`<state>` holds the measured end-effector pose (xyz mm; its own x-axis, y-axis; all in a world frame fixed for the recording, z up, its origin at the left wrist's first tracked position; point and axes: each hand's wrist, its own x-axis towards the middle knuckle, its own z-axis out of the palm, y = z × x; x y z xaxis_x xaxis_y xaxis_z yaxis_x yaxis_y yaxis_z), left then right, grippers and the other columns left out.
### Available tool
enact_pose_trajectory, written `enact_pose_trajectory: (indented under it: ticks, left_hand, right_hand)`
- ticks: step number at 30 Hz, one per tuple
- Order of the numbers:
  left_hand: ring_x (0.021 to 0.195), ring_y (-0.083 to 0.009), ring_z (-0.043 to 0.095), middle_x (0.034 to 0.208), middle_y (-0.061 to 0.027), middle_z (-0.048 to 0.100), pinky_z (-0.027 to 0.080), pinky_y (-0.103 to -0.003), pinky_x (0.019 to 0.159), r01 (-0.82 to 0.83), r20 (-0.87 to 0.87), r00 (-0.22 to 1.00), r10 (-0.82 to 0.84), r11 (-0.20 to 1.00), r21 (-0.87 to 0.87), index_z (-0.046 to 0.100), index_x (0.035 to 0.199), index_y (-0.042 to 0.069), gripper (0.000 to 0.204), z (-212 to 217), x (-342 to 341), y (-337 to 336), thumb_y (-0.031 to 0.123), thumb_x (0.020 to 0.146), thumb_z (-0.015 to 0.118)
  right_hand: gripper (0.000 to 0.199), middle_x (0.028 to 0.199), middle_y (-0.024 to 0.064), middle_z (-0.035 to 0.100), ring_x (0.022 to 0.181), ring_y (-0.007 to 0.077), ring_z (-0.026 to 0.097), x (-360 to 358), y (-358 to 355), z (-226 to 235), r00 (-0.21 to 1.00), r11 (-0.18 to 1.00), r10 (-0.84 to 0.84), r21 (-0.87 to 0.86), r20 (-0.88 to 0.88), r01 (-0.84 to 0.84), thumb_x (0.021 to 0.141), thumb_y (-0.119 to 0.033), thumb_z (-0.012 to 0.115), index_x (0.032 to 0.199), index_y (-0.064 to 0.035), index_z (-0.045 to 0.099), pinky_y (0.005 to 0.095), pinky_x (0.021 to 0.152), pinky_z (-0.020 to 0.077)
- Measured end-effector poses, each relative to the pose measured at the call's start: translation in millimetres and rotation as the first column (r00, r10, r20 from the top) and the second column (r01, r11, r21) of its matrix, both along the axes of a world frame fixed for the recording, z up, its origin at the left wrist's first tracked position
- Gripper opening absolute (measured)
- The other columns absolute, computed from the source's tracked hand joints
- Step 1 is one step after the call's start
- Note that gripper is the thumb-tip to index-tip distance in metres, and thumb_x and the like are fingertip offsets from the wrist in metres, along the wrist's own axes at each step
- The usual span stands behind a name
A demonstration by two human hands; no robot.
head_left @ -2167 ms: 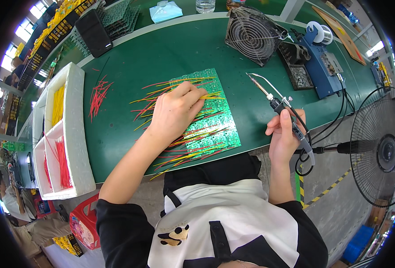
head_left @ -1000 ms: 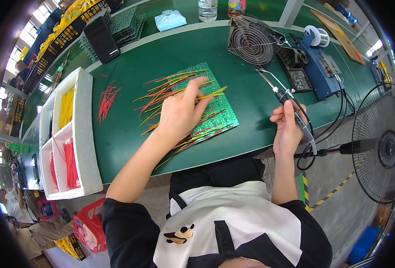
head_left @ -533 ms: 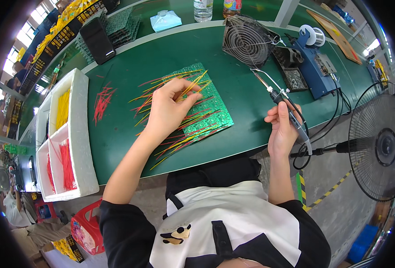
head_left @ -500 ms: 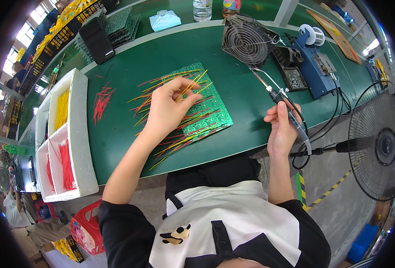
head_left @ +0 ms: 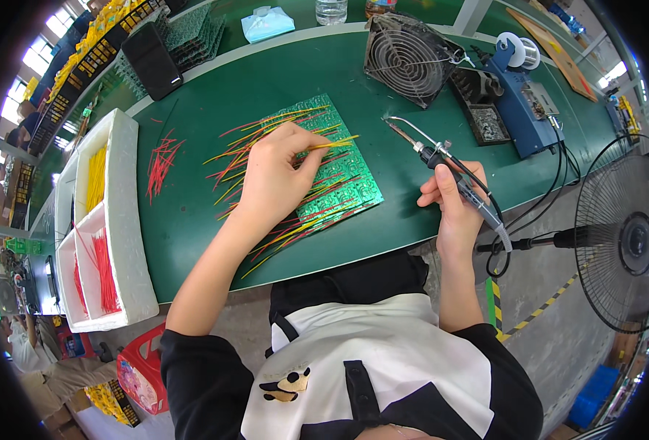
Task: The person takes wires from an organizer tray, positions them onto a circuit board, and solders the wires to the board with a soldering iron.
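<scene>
Over the green circuit board (head_left: 359, 183), my left hand (head_left: 277, 169) pinches yellow wire (head_left: 341, 142) between thumb and fingers, the end pointing right. How many strands it holds I cannot tell. Red and yellow wires lie across the board in rows, jutting out past its left side; my hand hides some of them. My right hand (head_left: 456, 209) is closed round a soldering iron (head_left: 436, 158), which has a thin metal guide tube beside its tip. That tip is above the mat, right of the board and apart from it.
A white foam box (head_left: 145, 249) with yellow and red wires stands at the left, near a loose pile of red wires (head_left: 165, 165). At the back are a phone (head_left: 152, 62), a tissue pack (head_left: 267, 26) and a square fan (head_left: 409, 59). A blue soldering station (head_left: 519, 103) stands right.
My right hand has brought the soldering iron left, its tip closer to the board. The yellow wire in my left hand has swung from slanting upward to pointing right.
</scene>
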<state>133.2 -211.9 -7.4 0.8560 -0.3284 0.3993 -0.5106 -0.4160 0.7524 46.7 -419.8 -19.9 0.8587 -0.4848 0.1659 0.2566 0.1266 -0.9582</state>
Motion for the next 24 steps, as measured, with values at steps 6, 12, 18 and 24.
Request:
enact_pose_trajectory:
  ticks: [6, 12, 18, 24]
  left_hand:
    - [0.05, -0.0095, 0.041, 0.067, -0.0036, 0.053, 0.032, -0.024, 0.046, -0.044, 0.111, 0.993, 0.037, 0.997, 0.067, 0.067, 0.082, 0.003, 0.009, -6, -2, -4, 0.002, 0.072, 0.067]
    - [0.057, -0.0207, 0.056, 0.07, -0.0085, 0.056, 0.045, -0.03, 0.053, -0.042, 0.111, 0.993, 0.028, 0.991, 0.128, 0.065, 0.08, 0.002, 0.009, -3, -3, -3, 0.003, 0.072, 0.066]
    - [0.057, -0.0212, 0.056, 0.07, -0.0084, 0.056, 0.045, -0.03, 0.053, -0.055, 0.127, 0.991, 0.041, 0.993, 0.109, 0.064, 0.079, 0.002, 0.008, -7, -2, -3, 0.004, 0.071, 0.066]
    - [0.049, -0.0085, 0.041, 0.066, -0.0033, 0.053, 0.032, -0.024, 0.045, -0.052, 0.177, 0.983, 0.038, 0.996, 0.073, 0.066, 0.08, 0.002, 0.009, -12, -1, -3, 0.003, 0.072, 0.068]
  right_hand:
    - [0.018, 0.063, 0.0101, 0.057, 0.047, 0.0126, 0.054, -3, 12, 2, 1.0, 0.997, -0.007, -0.083, -0.001, 0.007, 0.085, -0.013, 0.06, 0.088, -0.0001, 0.048, 0.0219, 0.047, 0.0455]
    - [0.019, 0.067, 0.0103, 0.059, 0.052, 0.0118, 0.057, -5, 17, 0, 0.999, 0.997, 0.039, -0.064, 0.021, -0.038, 0.083, -0.007, 0.062, 0.088, -0.0006, 0.045, 0.0218, 0.047, 0.0477]
    - [0.019, 0.066, 0.0099, 0.059, 0.051, 0.0106, 0.056, -6, 17, -2, 0.998, 0.994, 0.067, -0.084, 0.019, -0.065, 0.083, -0.008, 0.062, 0.086, -0.0006, 0.045, 0.021, 0.046, 0.0466]
    - [0.019, 0.065, 0.0088, 0.059, 0.049, 0.0092, 0.055, -7, 18, -3, 0.994, 0.991, 0.109, -0.084, 0.004, -0.108, 0.083, -0.008, 0.063, 0.084, -0.0011, 0.046, 0.0198, 0.044, 0.0443]
